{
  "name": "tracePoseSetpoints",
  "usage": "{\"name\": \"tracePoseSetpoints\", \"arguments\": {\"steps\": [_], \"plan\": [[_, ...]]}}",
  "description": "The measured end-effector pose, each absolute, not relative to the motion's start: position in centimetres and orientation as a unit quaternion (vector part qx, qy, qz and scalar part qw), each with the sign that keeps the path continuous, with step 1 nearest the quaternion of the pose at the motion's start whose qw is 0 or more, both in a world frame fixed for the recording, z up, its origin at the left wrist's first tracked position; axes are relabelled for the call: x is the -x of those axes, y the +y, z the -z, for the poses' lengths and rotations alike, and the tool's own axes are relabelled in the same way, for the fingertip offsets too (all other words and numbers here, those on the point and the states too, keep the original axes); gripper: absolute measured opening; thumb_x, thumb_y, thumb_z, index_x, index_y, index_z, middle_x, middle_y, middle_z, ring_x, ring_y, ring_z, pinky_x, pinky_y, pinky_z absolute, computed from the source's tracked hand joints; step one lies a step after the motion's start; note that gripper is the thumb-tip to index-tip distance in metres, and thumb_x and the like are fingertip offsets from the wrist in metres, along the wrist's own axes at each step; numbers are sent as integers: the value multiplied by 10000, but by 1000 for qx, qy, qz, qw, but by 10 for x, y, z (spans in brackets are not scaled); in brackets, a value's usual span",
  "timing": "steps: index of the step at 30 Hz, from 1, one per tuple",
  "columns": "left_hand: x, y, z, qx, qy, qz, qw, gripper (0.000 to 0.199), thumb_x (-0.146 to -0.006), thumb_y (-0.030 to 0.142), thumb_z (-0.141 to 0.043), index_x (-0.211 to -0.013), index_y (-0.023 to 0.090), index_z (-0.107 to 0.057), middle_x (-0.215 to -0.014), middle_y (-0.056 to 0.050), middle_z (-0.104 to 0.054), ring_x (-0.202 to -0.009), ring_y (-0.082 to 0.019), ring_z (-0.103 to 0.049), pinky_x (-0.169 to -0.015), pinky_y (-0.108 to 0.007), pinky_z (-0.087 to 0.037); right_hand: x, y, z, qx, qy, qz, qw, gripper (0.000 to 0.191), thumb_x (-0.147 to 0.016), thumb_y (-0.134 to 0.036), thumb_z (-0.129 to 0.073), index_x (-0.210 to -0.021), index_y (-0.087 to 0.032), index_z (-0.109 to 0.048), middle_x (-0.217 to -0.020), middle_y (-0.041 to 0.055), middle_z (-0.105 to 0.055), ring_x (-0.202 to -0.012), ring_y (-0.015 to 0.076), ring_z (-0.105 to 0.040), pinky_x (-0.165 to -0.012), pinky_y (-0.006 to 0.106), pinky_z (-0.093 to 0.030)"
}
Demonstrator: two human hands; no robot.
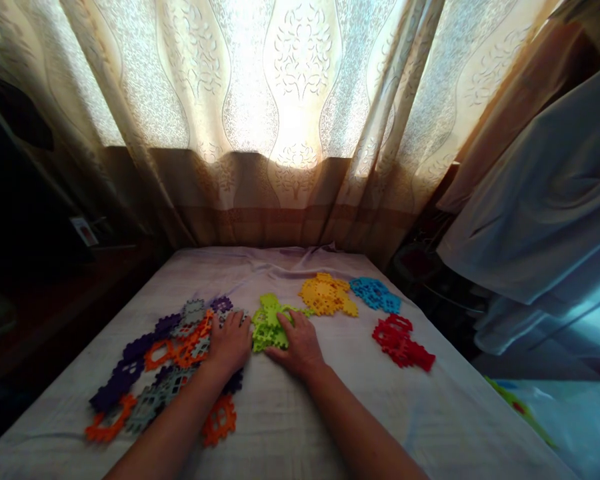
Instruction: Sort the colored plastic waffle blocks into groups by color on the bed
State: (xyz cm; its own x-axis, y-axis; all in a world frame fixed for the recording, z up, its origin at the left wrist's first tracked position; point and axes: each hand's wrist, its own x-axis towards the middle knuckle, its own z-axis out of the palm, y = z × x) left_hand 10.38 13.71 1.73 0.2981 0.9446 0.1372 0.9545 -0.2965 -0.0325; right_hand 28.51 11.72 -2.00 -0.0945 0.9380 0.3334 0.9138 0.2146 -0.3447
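Observation:
My right hand (300, 345) rests on the right side of a pile of lime-green toy building pieces (267, 320), its fingers spread over them. Just left of that pile, my left hand (230, 341) lies with fingers stretched out over grey pieces. A mixed heap spreads to the left of it: grey pieces (155, 397), purple pieces (120, 383) and orange pieces (185, 353), flat with notched edges. One orange piece (220, 420) lies below my left wrist. What is under my palms is hidden.
Yellow pieces (325, 293), blue pieces (375, 293) and red pieces (403, 343) lie in separate piles to the right on the pale cloth (300, 427). A patterned curtain (300, 120) hangs behind. Clothes (540, 180) hang at right; a dark object (25, 180) stands left.

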Motion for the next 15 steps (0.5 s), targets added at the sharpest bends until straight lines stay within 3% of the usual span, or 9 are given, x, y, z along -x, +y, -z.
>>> {"name": "tracePoseSetpoints", "arguments": {"steps": [8, 15], "plan": [[-103, 138, -7, 751, -656, 66, 40, 488, -905, 235, -320, -1345, 188, -526, -1470, -160, -461, -1349, -306, -416, -1114, -620, -181, -263, 167, 12, 675, -700, -29, 229, 735, -765, -553, -672, -1399, -229, -488, -1422, 179, -459, -1313, 365, -381, -1055, 512, -314], [-101, 139, -3, 741, -666, 66, 48, 487, -891, 253, -356, -1345, 256, -533, -1461, -124, -480, -1338, -286, -429, -1128, -592, -167, -264, 216, 11, 697, -676, -23, 237, 669, -803, -496, -644, -1389, -211, -490, -1408, 190, -466, -1297, 363, -381, -1041, 519, -305]]}}
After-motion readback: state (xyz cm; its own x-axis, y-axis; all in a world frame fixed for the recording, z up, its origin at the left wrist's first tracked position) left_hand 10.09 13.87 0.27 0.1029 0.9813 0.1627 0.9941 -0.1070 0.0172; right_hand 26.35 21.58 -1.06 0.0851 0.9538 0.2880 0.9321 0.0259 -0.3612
